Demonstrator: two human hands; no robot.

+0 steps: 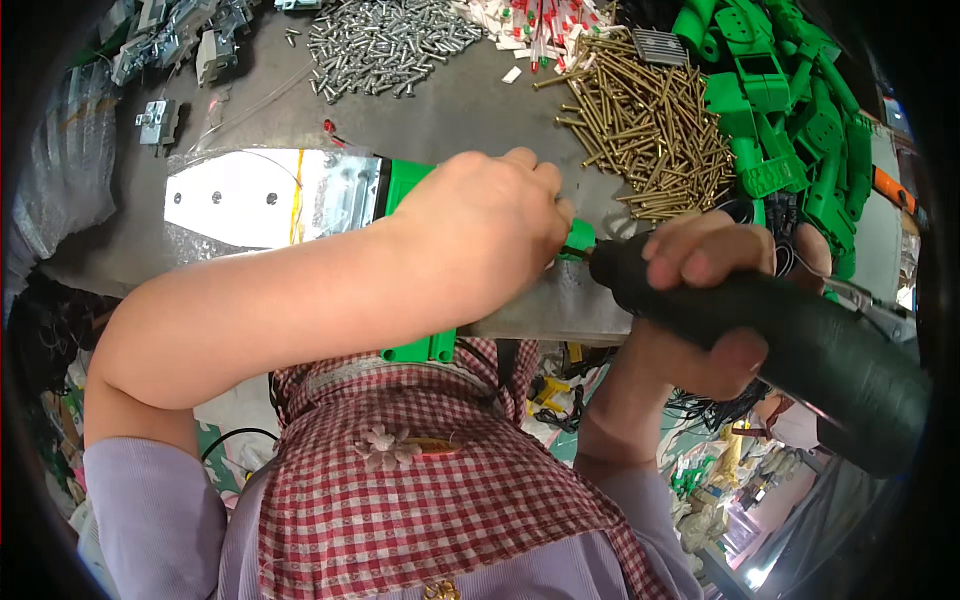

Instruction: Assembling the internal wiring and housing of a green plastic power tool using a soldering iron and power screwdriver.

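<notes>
My left hand [490,225] is wrapped round a green plastic housing [402,185] on the bench, its fingers closed and partly hidden from view. A bright metal bracket [350,195] and a flat white plate [235,198] with three dark spots extend from the housing to the left. In my right hand [710,265] is a black, thick-bodied power screwdriver [810,330], held sideways. Its nose points left at the green end of the housing, just beside my left fingers. The bit's exact contact there is hard to make out.
Silver screws [385,45] lie heaped at the back, with long brass-coloured screws [655,125] to their right. Green plastic shells [790,100] are piled at the far right. Metal bracket parts [190,35] sit at the back left, near clear plastic wrap [70,150].
</notes>
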